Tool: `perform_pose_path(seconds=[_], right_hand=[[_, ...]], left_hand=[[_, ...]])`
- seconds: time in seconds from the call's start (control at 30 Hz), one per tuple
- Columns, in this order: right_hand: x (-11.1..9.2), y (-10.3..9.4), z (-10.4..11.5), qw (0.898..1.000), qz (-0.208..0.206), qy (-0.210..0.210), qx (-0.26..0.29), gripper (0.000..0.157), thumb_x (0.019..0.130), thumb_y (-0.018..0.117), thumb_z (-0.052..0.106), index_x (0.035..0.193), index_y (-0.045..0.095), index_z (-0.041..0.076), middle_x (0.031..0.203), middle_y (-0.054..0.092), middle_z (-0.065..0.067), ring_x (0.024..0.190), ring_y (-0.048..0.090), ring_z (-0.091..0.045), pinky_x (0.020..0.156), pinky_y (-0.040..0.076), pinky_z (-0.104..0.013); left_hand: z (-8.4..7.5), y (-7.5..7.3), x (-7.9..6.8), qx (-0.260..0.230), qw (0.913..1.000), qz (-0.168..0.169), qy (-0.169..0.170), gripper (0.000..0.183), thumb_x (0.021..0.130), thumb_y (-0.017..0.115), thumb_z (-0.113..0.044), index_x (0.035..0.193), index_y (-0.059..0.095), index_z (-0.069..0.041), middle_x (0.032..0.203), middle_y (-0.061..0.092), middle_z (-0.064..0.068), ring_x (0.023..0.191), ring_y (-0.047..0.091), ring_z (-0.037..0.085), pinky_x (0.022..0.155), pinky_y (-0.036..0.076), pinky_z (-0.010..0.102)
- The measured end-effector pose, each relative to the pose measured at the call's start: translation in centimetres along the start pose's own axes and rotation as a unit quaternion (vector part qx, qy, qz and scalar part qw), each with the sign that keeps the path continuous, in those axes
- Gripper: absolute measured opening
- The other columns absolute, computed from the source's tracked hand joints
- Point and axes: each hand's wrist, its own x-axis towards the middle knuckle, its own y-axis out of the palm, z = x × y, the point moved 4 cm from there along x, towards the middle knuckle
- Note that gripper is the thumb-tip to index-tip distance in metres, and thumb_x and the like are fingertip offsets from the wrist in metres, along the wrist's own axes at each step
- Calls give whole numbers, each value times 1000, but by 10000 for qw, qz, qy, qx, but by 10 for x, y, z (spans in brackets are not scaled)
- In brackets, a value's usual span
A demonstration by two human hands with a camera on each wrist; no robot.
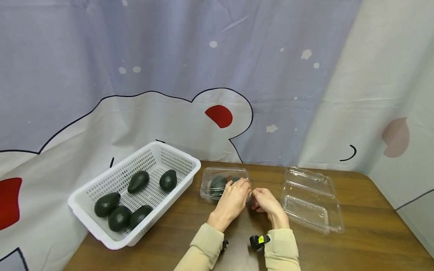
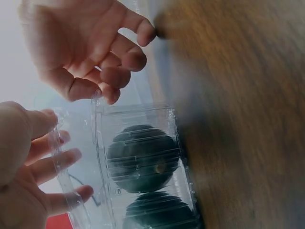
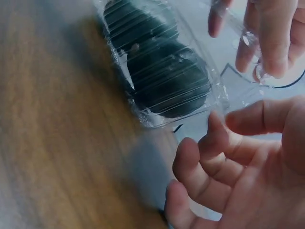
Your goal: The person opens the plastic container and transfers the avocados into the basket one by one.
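1. Clamshell box (image 1: pixel 205 182): on my head feed, behind it, hangs the biggest thing I have, a pale blue and white curtain (image 1: pixel 268 75) printed with black outlines and red shapes.
2. The desk (image 1: pixel 373 226) is brown wood grain; I find the box towards its back edge, between a basket and an open container.
3. That basket (image 1: pixel 164 205), white and perforated, stands at the left, one corner near the box.
4. The open container (image 1: pixel 305 209), clear plastic, lies right of the right hand.
5. Up close, my wrist feeds show the box's two clear edges apart on the side by the hands.
6. The left hand (image 1: pixel 233 198) holds one edge between thumb and fingers and blocks part of my head view; the right hand (image 1: pixel 266 203) pinches the other edge at a corner.
7. Avocados, dark green: I count two in the box (image 1: pixel 218 185), five in the basket.
8. A yellow label (image 1: pixel 261 239) marks the black device at the right wrist, too small for me to read.
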Motion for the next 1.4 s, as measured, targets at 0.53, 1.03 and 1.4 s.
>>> perform_pose_path(seconds=[0.53, 1.03, 1.4], right_hand=[[22, 7, -2, 9924, -847, -785, 435, 33, 96, 56, 1, 129, 53, -6, 80, 59, -8, 60, 54, -14, 54, 47, -25], [24, 11, -3, 9916, -897, -703, 615, 35, 94, 60, 1, 128, 53, -3, 76, 58, -5, 54, 50, -9, 49, 43, -22], [23, 13, 0, 9899, -897, -832, 712, 33, 93, 61, -1, 125, 53, -5, 73, 56, -3, 49, 51, -10, 46, 42, -20]], left_hand=[[-1, -1, -2, -38, 9999, -18, 128, 11, 99, 60, -21, 103, 68, -15, 116, 65, -1, 116, 59, 17, 96, 47, 44], [29, -5, -21, 93, 9983, 554, 171, 46, 89, 74, -19, 131, 57, -15, 138, 54, 7, 130, 49, 20, 108, 36, 43], [72, -31, -43, 48, 9974, 703, -177, 41, 89, 73, -24, 127, 63, -11, 128, 62, 8, 124, 54, 25, 105, 39, 46]])
